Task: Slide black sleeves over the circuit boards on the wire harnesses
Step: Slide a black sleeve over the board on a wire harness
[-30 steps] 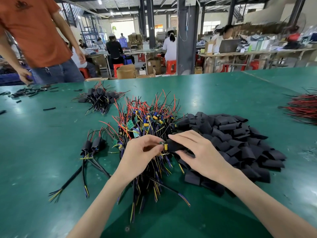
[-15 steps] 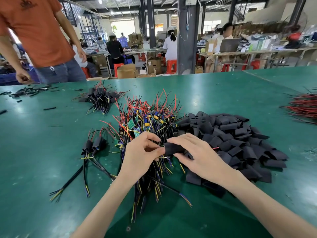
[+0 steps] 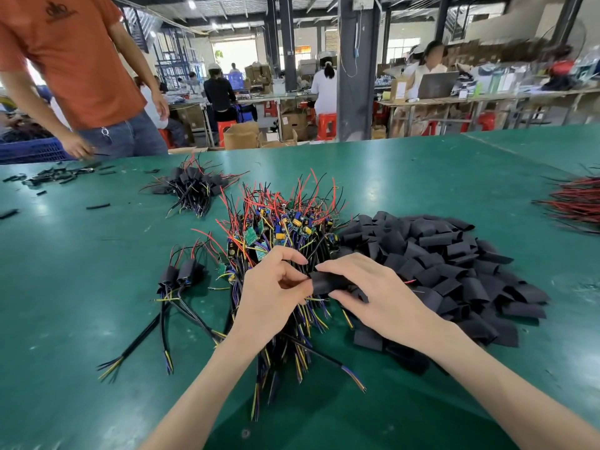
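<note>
Both hands meet over the harness pile (image 3: 285, 241): the right hand (image 3: 376, 297) pinches a black sleeve (image 3: 328, 282), the left hand (image 3: 272, 293) pinches at its open end. Loose sleeves (image 3: 454, 254) lie heaped just right on the green surface (image 3: 81, 287); finished harnesses (image 3: 181, 277) lie left.

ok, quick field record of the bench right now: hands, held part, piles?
left hand: pinches harness at the sleeve's left mouth
right hand: grip around black sleeve, thumb under, fingers on top
board in held sleeve: not visible
bare harness pile: just behind the hands
loose sleeve pile: right of that pile
sleeved harnesses: left of the hands, on green table
far sleeved batch: further back, left
</note>
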